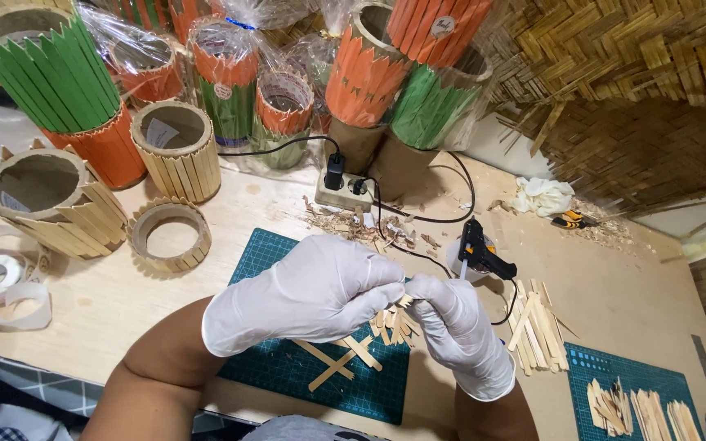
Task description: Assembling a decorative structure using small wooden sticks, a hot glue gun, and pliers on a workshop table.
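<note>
— Your two gloved hands sit closest to the lens, over the green cutting mat (288, 384). What are the fingers doing?

— Your left hand (308, 298) curls in from the left, fingers pressed together at the tips. Your right hand (459, 335) meets it from the right, fingers pinched too. Between both sets of tips you hold a small wooden stick piece (406, 300); it looks as if it lies roughly left to right, though most of it is hidden by the gloves.

— So which hand is nearer to it?

— Both touch it; it sits right where the fingertips meet, above the mat's right edge. Just below it lies a loose pile of short stick offcuts (394, 325), pale, flat and splintery, and lower on the mat two flat sticks lie crossed (332, 363).

— And around that?

— The black glue gun (482, 251) stands just beyond your right hand, nozzle down, its cord running to the power strip (343, 189). A bundle of long flat sticks (537, 327) lies to the right on the bare wooden bench (623, 286). Further back stand round cardboard tubes clad in sticks: a plain low ring (169, 235), and taller ones painted green and orange, some wrapped in shiny clear film.
</note>
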